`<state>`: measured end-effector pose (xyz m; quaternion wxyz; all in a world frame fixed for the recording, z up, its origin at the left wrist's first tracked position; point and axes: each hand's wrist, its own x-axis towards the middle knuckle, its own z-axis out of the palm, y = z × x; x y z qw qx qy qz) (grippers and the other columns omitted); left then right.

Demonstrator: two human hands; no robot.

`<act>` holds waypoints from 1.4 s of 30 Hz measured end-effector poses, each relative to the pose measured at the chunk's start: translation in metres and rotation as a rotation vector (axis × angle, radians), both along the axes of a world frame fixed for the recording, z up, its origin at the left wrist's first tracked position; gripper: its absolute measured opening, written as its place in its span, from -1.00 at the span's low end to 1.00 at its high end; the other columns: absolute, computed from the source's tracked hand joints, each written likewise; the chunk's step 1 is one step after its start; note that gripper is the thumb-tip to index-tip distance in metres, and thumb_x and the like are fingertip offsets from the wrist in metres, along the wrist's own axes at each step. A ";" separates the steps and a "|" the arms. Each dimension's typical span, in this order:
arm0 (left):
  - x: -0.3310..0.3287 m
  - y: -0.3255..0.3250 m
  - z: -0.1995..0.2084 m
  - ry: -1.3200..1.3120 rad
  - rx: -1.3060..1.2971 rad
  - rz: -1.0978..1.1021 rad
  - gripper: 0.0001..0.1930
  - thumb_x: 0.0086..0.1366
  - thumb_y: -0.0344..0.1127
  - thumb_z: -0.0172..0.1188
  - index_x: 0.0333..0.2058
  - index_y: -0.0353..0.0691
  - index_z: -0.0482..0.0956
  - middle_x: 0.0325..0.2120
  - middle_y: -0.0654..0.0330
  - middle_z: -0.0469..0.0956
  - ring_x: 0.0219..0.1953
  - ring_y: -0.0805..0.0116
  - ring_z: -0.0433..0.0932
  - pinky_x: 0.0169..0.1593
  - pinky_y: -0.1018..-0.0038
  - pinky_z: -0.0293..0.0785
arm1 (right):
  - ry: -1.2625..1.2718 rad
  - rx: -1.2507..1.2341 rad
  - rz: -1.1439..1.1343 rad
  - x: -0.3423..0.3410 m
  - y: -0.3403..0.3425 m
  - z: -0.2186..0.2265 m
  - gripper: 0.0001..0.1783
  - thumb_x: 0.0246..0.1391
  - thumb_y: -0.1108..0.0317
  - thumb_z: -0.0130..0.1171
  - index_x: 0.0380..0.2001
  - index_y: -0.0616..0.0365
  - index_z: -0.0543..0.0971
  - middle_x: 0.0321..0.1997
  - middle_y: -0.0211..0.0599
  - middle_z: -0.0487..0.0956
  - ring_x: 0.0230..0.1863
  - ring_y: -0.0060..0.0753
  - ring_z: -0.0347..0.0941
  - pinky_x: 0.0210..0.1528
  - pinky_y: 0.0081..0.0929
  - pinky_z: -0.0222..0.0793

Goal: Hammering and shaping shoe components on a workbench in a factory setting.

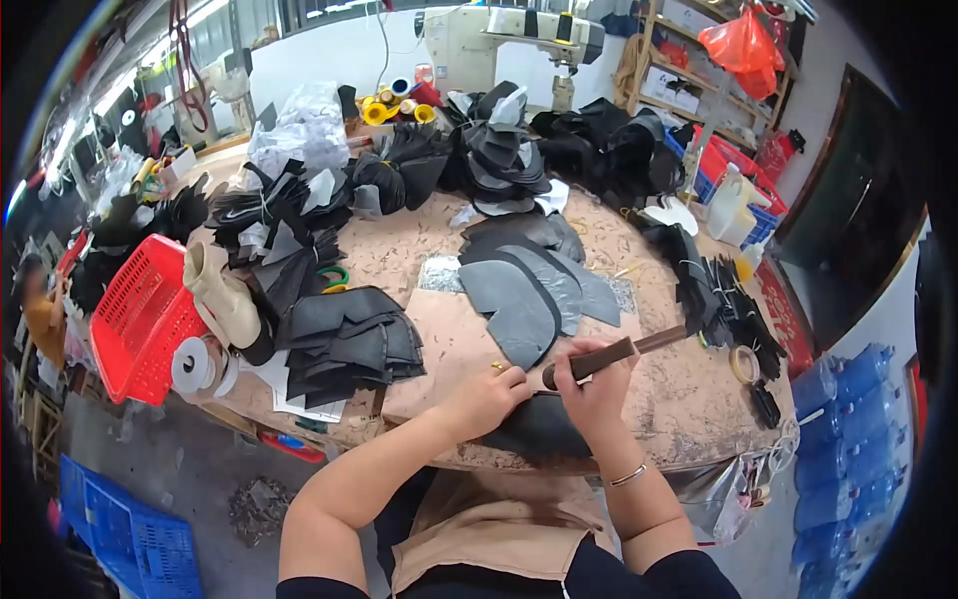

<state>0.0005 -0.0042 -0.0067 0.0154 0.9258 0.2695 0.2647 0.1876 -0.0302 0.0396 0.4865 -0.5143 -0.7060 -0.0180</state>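
Observation:
At the table's near edge, a black leather piece (539,429) lies under my two hands. My left hand (486,401) is closed, its fingertips pinched at the piece's upper edge; a ring shows on one finger. Just to the right, my right hand (596,384) is wrapped round a dark brown hammer-like tool (609,354). One blunt end of the tool points down-left toward the left fingertips, while its narrow end sticks out to the upper right. Beyond the hands, several grey-black leather pieces (511,307) lie fanned and overlapping on the board.
Stacks of black cut pieces (354,344) sit at left, with more along the back. A red basket (140,319), a cream boot (222,297) and white tape rolls (193,364) stand at far left. Right are a tape ring (743,361) and blue water bottles (848,449). A sewing machine (459,50) stands behind.

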 end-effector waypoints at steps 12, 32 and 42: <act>0.002 -0.007 0.000 -0.090 -0.055 0.106 -0.88 0.07 -0.41 0.22 -0.37 -0.11 0.60 -0.34 0.25 0.53 -0.26 0.21 0.53 -0.20 0.32 0.48 | -0.169 0.041 0.015 -0.011 0.009 -0.017 -0.75 -0.16 0.30 0.37 -0.40 0.08 0.53 -0.42 -0.42 0.55 -0.30 -0.27 0.43 -0.02 -0.25 0.14; -0.002 -0.019 -0.006 0.062 0.111 0.182 -0.77 0.05 -0.36 0.12 -0.27 -0.13 0.59 -0.33 0.24 0.50 -0.26 0.24 0.51 -0.19 0.37 0.47 | -0.158 0.004 0.069 -0.010 0.015 -0.006 -0.79 -0.19 0.31 0.38 -0.48 0.05 0.54 -0.43 -0.44 0.55 -0.30 -0.29 0.43 -0.04 -0.28 0.17; -0.004 -0.024 -0.007 -0.281 -0.038 0.248 -0.79 -0.01 -0.45 0.20 -0.33 -0.11 0.62 -0.34 0.26 0.53 -0.25 0.20 0.51 -0.14 0.35 0.43 | -0.157 0.072 0.046 -0.013 0.014 -0.020 -0.75 -0.18 0.35 0.37 -0.39 0.06 0.53 -0.52 -0.47 0.53 -0.33 -0.30 0.46 -0.01 -0.29 0.16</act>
